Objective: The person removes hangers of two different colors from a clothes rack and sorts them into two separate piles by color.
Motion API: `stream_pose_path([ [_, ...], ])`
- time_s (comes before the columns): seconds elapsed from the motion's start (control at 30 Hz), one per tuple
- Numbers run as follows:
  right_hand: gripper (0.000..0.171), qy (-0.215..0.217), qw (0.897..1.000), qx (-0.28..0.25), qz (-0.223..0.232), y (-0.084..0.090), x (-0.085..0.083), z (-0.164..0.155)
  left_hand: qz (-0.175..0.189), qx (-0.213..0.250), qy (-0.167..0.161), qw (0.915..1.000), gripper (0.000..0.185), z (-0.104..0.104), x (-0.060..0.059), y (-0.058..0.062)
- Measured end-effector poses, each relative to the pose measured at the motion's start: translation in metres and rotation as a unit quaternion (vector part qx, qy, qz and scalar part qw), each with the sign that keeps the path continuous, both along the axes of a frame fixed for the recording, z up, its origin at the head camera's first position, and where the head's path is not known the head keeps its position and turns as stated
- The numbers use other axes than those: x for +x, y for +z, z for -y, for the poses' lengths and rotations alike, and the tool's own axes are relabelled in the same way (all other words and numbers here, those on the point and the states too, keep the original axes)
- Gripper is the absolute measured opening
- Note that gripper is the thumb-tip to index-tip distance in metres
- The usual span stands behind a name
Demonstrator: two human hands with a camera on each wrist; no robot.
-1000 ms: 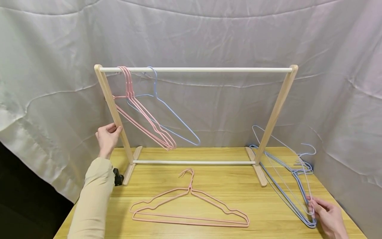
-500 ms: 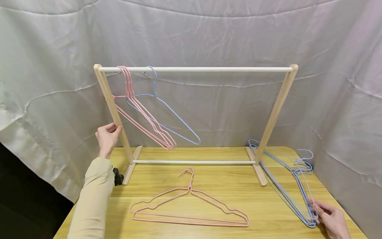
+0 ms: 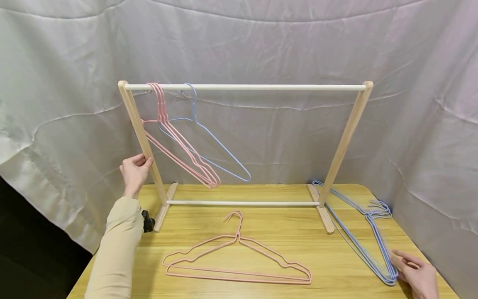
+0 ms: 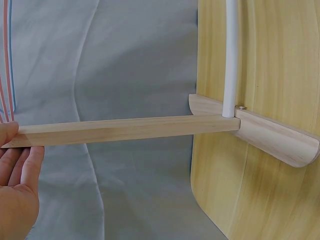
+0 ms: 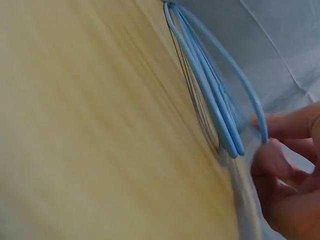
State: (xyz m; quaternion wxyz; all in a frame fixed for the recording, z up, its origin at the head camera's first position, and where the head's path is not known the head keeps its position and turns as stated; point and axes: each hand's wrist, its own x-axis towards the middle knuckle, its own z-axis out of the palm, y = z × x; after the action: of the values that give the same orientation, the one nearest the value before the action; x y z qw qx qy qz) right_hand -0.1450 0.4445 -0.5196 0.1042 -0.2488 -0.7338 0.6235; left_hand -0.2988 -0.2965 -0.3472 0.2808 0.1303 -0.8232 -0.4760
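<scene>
Pinching at both hands. Left hand (image 3: 134, 173) has thumb and fingertips on the left post (image 3: 137, 124) of the rack (image 3: 242, 87), roughly mid-height; left wrist view shows thumb on one side, fingers on the other. Right hand (image 3: 418, 275) is at the near right of the table (image 3: 269, 224), thumb and finger pinching the near corner of one blue hanger (image 5: 240, 71). Right wrist view has that corner raised slightly apart from the others.

Rest of the blue hangers (image 3: 369, 216) lie in an overlapping pile, right side of table, hooks to the far right by the curtain (image 3: 284, 50). Count unclear, wires overlap. Pile's far left corner passes behind the right post (image 3: 345, 141); near corner sits just beside the right hand.

Rack stands upright, far side of table: white top rod (image 3: 291, 87), white lower rod (image 3: 242, 203), wooden left foot (image 3: 162, 216) and right foot (image 3: 326, 220).

On the top rod, left end: bunch of pink hangers (image 3: 163, 118), then one hung blue hanger (image 3: 194, 112) just right of them, apart at the hook. Two loose pink hangers (image 3: 238, 236) lie overlapped, near middle of table, hooks pointing far. Beige sleeve (image 3: 115, 249) on left arm; small black object (image 3: 147, 222) between cuff and left foot.
</scene>
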Motion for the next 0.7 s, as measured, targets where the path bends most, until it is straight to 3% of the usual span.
stream_pose_path([
  [0.13,0.031,-0.030,0.987,0.144,-0.068,0.016,-0.006,0.012,0.001,0.011,-0.004,0.9999,0.035,-0.001,0.000,0.000],
  [0.23,0.029,0.007,0.978,0.174,-0.119,0.035,-0.020,0.032,0.003,0.009,0.001,1.0000,0.035,-0.001,-0.001,0.000],
  [0.3,0.026,0.053,0.971,0.181,-0.145,0.049,-0.032,0.051,0.005,-0.001,0.005,1.0000,0.035,-0.001,-0.001,0.000],
  [0.37,0.023,0.112,0.958,0.199,-0.173,0.063,-0.046,0.073,0.004,-0.002,0.003,1.0000,0.035,-0.001,-0.002,0.000],
  [0.57,0.031,0.297,0.903,0.211,-0.229,0.113,-0.086,0.154,0.005,0.003,0.002,1.0000,0.035,0.000,-0.001,-0.001],
  [0.7,0.023,0.361,0.871,0.210,-0.259,0.142,-0.108,0.209,0.015,0.000,0.004,0.9999,0.036,0.000,0.000,0.000],
])
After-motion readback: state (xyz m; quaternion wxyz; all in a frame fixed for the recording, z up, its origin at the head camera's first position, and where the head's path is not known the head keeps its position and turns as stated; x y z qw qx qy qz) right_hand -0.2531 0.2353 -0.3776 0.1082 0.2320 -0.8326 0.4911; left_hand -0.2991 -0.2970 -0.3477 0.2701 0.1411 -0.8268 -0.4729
